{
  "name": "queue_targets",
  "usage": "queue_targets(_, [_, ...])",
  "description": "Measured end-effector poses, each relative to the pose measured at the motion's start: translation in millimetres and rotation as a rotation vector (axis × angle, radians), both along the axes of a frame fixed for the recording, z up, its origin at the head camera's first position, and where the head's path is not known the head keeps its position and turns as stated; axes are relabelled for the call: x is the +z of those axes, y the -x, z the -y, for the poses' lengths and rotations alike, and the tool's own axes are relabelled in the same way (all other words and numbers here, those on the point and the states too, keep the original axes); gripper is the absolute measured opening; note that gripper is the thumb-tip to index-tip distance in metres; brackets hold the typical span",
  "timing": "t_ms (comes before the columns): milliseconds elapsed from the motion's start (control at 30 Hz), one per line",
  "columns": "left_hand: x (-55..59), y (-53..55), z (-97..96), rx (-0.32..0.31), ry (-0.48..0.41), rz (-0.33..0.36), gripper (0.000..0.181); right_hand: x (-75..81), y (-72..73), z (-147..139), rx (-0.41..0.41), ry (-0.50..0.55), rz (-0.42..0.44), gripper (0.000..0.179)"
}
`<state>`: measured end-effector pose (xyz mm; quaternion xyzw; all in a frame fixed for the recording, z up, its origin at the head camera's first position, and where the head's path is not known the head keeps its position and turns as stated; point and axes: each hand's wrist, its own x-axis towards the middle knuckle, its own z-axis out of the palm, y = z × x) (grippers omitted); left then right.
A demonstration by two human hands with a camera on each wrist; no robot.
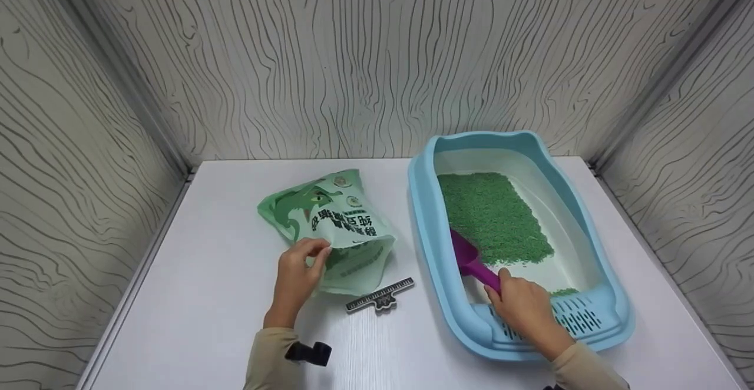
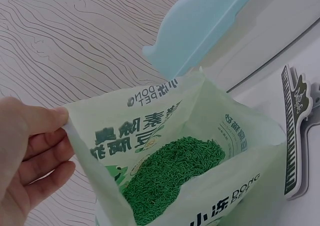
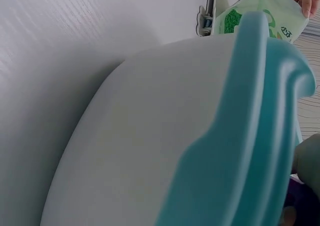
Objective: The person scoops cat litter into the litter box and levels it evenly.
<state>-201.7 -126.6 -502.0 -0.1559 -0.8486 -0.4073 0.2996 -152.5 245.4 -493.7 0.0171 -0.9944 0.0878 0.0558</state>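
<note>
My left hand (image 1: 302, 269) pinches the rim of a pale green cat litter bag (image 1: 347, 225) between thumb and index finger. The bag's mouth gapes, and green pellets (image 2: 175, 173) show inside it in the left wrist view. My right hand (image 1: 526, 307) grips the handle of a purple scoop (image 1: 466, 253), whose head lies inside the blue-rimmed litter box (image 1: 422, 213) by its left wall. Green litter (image 1: 495, 216) covers much of the box floor. In the right wrist view the box wall fills the middle, and only part of the right hand (image 3: 309, 161) shows.
A black-and-white bag clip (image 1: 381, 297) lies on the white table (image 1: 194, 260) between bag and box. The slotted front ledge (image 1: 577, 316) of the box is under my right forearm. Wood-grain panels (image 1: 330, 60) stand behind and at both sides.
</note>
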Motion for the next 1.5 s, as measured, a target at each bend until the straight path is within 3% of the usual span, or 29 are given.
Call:
queue_targets(200, [-1.9, 1.2, -0.1, -0.001, -0.003, 0.001, 0.005, 4.1, -5.5, -10, -0.014, 0.005, 0.009, 0.026])
queue_targets(467, [1.0, 0.4, -1.3, 0.005, -0.002, 0.006, 0.005, 6.2, -9.2, -32, -0.094, 0.011, 0.052, 0.031])
queue_targets(733, [3.9, -1.5, -1.7, 0.008, -0.008, 0.054, 0.004, 3.8, -12.8, -33, 0.037, -0.029, -0.018, 0.029])
queue_targets(833, [3.6, -1.5, -1.9, 0.008, -0.007, 0.054, 0.004, 3.1, -13.7, -35, 0.046, -0.040, -0.030, 0.029])
queue_targets(1067, [1.9, -1.0, -1.5, 0.013, -0.003, 0.044, 0.004, 8.1, -14.0, -56, 0.002, -0.028, -0.027, 0.029])
queue_targets(1500, [1.1, -0.3, -1.8, 0.009, -0.013, 0.052, 0.004, 20.9, -15.4, -100, -0.128, -0.011, 0.097, 0.028])
